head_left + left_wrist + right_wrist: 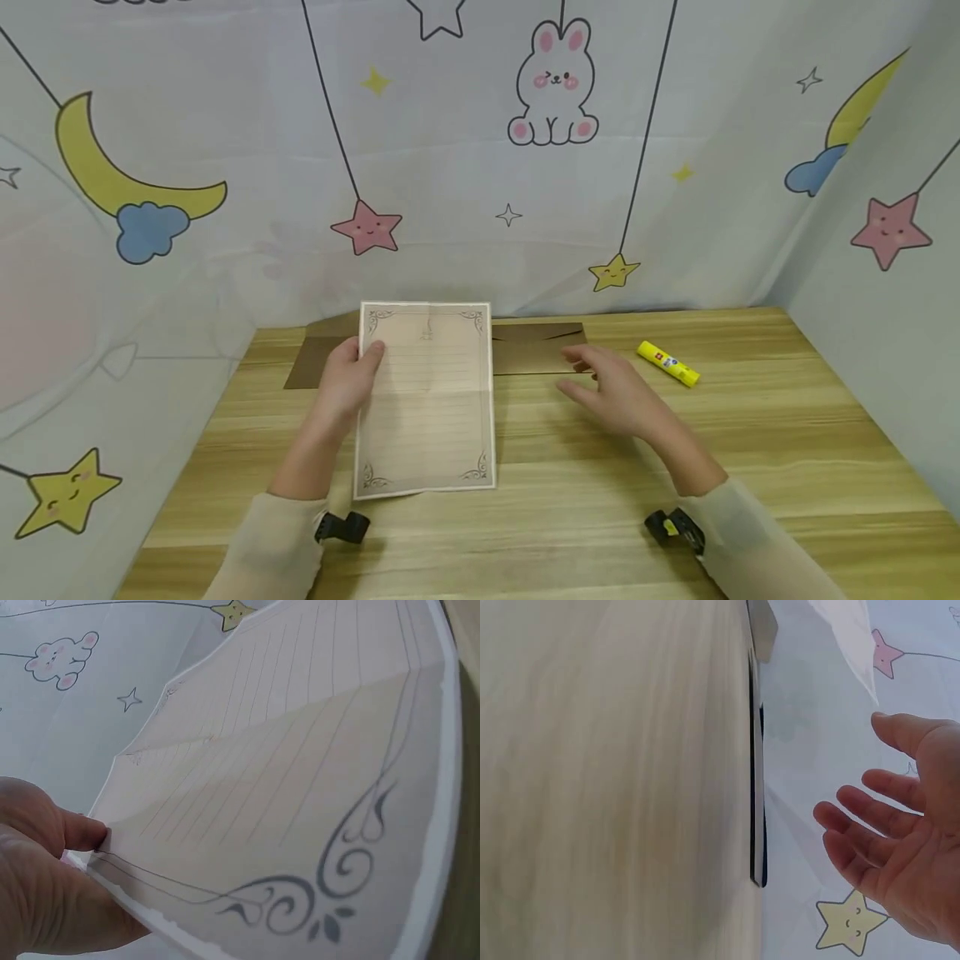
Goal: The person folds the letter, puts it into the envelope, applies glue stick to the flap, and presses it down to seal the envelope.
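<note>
My left hand (348, 379) pinches the left edge of a sheet of lined letter paper (427, 417), thumb on its front. Scrollwork decorates the sheet's corners, and fold creases cross it. In the left wrist view the paper (300, 787) slants away from the thumb and bows slightly. Right of the sheet, my right hand (611, 387) hovers with relaxed, spread fingers and holds nothing; the right wrist view shows its palm and loose fingers (877, 817). Behind the sheet lies a brown envelope (536, 346), partly hidden by the paper.
A yellow glue stick (667, 363) lies on the wooden table (555, 533), to the right of my right hand. A white cloth backdrop (465, 167) printed with stars, moons and a rabbit rises behind the table and along both sides.
</note>
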Motion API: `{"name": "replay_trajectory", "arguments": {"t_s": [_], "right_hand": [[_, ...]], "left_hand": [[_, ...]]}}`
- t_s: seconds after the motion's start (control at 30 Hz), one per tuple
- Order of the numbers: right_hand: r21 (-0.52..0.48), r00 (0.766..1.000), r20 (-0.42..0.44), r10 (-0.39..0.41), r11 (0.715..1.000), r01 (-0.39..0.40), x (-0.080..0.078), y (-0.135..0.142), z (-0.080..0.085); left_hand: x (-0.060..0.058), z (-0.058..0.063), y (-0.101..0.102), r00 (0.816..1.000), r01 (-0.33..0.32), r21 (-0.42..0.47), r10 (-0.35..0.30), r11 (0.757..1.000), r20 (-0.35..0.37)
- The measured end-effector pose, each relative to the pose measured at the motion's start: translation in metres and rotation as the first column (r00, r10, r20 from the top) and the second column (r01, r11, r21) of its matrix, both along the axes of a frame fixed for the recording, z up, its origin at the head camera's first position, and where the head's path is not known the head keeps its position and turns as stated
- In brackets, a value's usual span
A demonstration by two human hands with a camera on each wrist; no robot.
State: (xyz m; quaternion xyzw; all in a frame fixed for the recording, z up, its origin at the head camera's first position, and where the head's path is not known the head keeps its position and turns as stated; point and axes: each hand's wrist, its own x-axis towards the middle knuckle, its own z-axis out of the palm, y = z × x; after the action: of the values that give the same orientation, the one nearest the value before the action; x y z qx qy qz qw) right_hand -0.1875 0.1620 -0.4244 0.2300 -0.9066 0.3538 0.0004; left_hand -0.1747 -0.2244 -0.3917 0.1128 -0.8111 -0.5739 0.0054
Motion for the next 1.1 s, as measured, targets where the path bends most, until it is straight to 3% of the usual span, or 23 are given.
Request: {"name": "replay_trajectory", "arguments": {"t_s": [0.17, 0.3, 0.47, 0.63, 0.87, 1.1], "right_hand": [[-0.12, 0.999, 0.04, -0.016, 0.993, 0.021, -0.003, -0.009, 0.001], [-0.168, 0.994, 0.089, -0.068, 0.982, 0.082, -0.006, -0.015, 0.0], [-0.263, 0.962, 0.252, -0.109, 0.948, 0.177, -0.006, -0.019, -0.002], [-0.381, 0.915, 0.398, -0.066, 0.895, 0.23, -0.005, -0.019, -0.002], [-0.492, 0.88, 0.475, -0.004, 0.828, 0.27, -0.005, -0.017, 0.0], [-0.542, 0.87, 0.491, -0.041, 0.767, 0.342, -0.007, -0.015, 0.0]], "left_hand": [[-0.011, -0.005, 0.036, 1.0, 0.01, 0.108, -0.007, 0.994, -0.03], [-0.016, -0.009, 0.064, 0.998, 0.043, 0.191, -0.034, 0.981, -0.05], [-0.018, -0.014, 0.088, 0.997, 0.08, 0.303, -0.07, 0.95, -0.045], [-0.018, -0.019, 0.094, 0.996, 0.092, 0.372, -0.085, 0.924, -0.035], [-0.019, -0.024, 0.092, 0.994, 0.103, 0.453, -0.105, 0.886, -0.021], [-0.011, -0.025, 0.09, 0.979, 0.201, 0.374, -0.2, 0.905, -0.043]]}}
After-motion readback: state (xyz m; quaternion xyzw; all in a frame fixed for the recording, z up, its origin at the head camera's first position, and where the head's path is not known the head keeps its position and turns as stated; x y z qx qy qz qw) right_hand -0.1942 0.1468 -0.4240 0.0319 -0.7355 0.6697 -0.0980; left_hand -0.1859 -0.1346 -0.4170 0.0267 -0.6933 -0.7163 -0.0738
